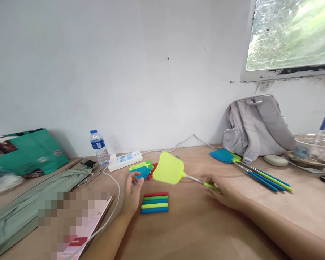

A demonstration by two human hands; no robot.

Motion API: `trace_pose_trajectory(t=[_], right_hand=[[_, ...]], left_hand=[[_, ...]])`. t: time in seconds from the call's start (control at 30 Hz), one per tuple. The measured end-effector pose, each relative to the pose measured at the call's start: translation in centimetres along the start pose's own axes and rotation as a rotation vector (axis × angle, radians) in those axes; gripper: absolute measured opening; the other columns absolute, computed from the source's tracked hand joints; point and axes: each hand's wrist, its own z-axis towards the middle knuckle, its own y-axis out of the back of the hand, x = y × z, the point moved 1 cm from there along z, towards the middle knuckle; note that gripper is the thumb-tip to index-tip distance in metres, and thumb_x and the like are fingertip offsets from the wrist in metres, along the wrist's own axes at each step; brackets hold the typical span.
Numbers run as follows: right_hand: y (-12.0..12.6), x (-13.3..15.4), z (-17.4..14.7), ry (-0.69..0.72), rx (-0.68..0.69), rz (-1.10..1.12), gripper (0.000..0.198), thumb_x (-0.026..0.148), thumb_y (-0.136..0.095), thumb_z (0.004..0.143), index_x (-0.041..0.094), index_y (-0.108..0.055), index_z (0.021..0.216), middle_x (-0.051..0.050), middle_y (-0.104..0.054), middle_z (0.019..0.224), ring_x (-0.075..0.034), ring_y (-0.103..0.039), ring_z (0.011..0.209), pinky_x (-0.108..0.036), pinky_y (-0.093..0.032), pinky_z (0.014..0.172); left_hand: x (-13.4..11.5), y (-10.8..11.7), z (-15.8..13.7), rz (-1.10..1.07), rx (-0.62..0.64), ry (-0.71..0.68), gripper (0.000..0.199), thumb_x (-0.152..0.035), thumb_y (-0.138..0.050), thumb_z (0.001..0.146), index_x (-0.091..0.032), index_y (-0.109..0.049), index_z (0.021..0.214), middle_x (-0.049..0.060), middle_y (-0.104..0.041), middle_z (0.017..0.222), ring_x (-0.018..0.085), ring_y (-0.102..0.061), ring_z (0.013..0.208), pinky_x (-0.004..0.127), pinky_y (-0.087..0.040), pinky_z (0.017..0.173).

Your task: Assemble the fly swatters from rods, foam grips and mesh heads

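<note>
My right hand [219, 189] holds a yellow-green fly swatter [169, 168] by its short handle. The swatter's flat head points left, on a thin metal rod. My left hand [133, 189] is empty, thumb and fingers apart, close to a blue swatter head [140, 172]. That head lies in a small pile with a yellow-green head [137, 165], a green one and a red piece [151, 174], partly hidden behind the held swatter. In front of the pile, several coloured handle tubes [155, 203] lie side by side in red, green, blue and yellow.
On the right, several assembled swatters [268, 178] lie near a grey backpack [257, 126], a beige oval object [276, 160] and a plastic cup [303, 148]. Leftward are a power strip [126, 161], water bottle [99, 146], white cable [117, 191] and green bag [32, 153].
</note>
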Motion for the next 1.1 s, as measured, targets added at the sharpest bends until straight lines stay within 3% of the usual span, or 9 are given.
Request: trace_pose_trajectory(t=[0.17,0.3,0.47,0.63,0.77,0.87,0.97,1.1], right_hand=[[3.4,-6.8,-0.2,-0.137,-0.245,-0.360,0.024,0.029,-0.033,0.087,0.018,-0.049,0.102,-0.013,-0.060,0.098,-0.023,-0.056,0.085,-0.035,-0.042,0.075],[6.6,-11.4,-2.0,-0.401,-0.198,-0.760,0.022,0.024,-0.038,0.083,0.017,-0.055,0.094,-0.015,-0.063,0.093,-0.029,-0.057,0.088,-0.038,-0.039,0.073],[7.9,-13.3,-3.7,-0.560,-0.156,-0.817,0.018,0.028,-0.045,0.079,0.017,-0.058,0.085,-0.014,-0.063,0.090,-0.027,-0.059,0.077,-0.034,-0.038,0.063],[6.8,-12.2,-2.8,-0.473,-0.162,-0.853,0.024,0.023,-0.048,0.075,0.016,-0.056,0.097,-0.013,-0.062,0.094,-0.027,-0.059,0.079,-0.034,-0.039,0.064],[5.1,-9.4,-1.5,-0.290,-0.161,-0.746,0.024,0.020,-0.048,0.073,0.017,-0.057,0.095,-0.012,-0.061,0.097,-0.026,-0.057,0.085,-0.036,-0.040,0.074],[2.4,-6.1,-0.2,-0.088,-0.096,-0.535,0.020,0.017,-0.046,0.075,0.021,-0.057,0.091,-0.009,-0.061,0.096,-0.024,-0.055,0.090,-0.035,-0.039,0.081],[-1.2,-3.0,2.0,0.018,-0.006,-0.343,0.021,0.013,-0.043,0.075,0.021,-0.055,0.091,-0.007,-0.060,0.091,-0.021,-0.055,0.087,-0.034,-0.040,0.079],[-4.9,-0.7,5.8,-0.037,0.025,-0.233,0.031,0.005,-0.042,0.071,0.018,-0.051,0.098,-0.007,-0.056,0.099,-0.018,-0.054,0.087,-0.028,-0.040,0.075]], left_hand=[[3.3,0.5,1.4,-0.063,-0.200,0.235,0.027,-0.037,-0.058,0.059,-0.020,-0.047,0.078,-0.004,-0.048,0.073,0.012,-0.047,0.062,0.027,-0.038,0.061],[4.4,0.5,1.7,-0.105,-0.256,0.342,0.025,-0.033,-0.054,0.055,-0.020,-0.043,0.074,-0.006,-0.043,0.064,0.009,-0.041,0.051,0.024,-0.034,0.052],[4.1,0.4,1.6,-0.123,-0.223,0.363,0.026,-0.032,-0.054,0.054,-0.020,-0.044,0.074,-0.008,-0.043,0.061,0.008,-0.040,0.049,0.022,-0.033,0.049],[4.0,0.4,1.5,-0.081,-0.192,0.355,0.025,-0.033,-0.052,0.055,-0.020,-0.044,0.074,-0.008,-0.042,0.060,0.008,-0.040,0.049,0.023,-0.032,0.050],[3.5,0.2,1.3,-0.009,-0.098,0.313,0.020,-0.033,-0.052,0.056,-0.020,-0.048,0.071,-0.007,-0.044,0.060,0.010,-0.040,0.049,0.024,-0.033,0.051],[2.8,-0.3,1.0,0.055,0.012,0.240,0.013,-0.031,-0.052,0.057,-0.020,-0.050,0.064,-0.005,-0.047,0.059,0.013,-0.044,0.054,0.025,-0.036,0.054],[2.2,-0.8,0.6,0.117,0.115,0.156,0.006,-0.027,-0.050,0.059,-0.021,-0.050,0.059,-0.004,-0.048,0.059,0.015,-0.047,0.058,0.026,-0.037,0.057],[1.1,-1.1,0.0,0.210,0.267,0.013,0.006,-0.019,-0.046,0.062,-0.021,-0.052,0.060,-0.003,-0.048,0.059,0.015,-0.045,0.057,0.027,-0.036,0.057]])
